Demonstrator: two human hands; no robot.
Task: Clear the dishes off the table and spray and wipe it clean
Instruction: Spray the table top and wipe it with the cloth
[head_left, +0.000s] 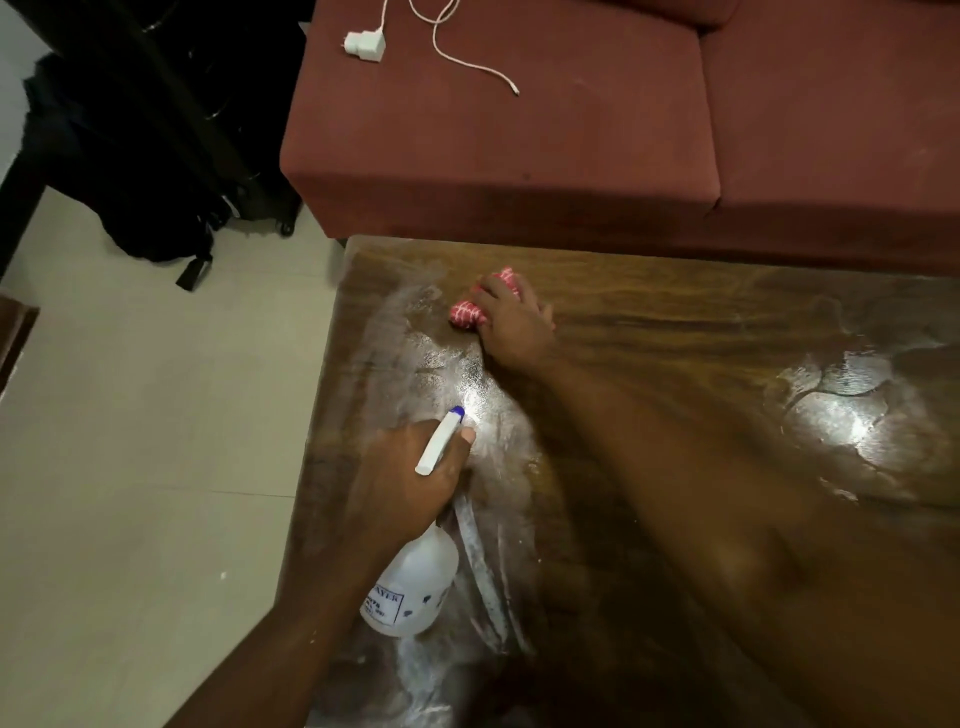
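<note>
A dark wooden table (701, 322) fills the lower right of the view, its surface wet and streaked with white smears. My left hand (410, 483) grips a white spray bottle (415, 587) by its neck near the table's left edge, with the blue-tipped nozzle (457, 412) pointing toward the far side. My right hand (517, 322) reaches across to the far left part of the table and presses down on a bunched red-and-white cloth (467, 313). No dishes are visible on the table.
A maroon sofa (519, 145) stands right behind the table's far edge, with a white charger and cable (365, 44) lying on it. Pale floor tiles (130, 441) spread to the left. A black bag (156, 228) and dark furniture sit at the top left.
</note>
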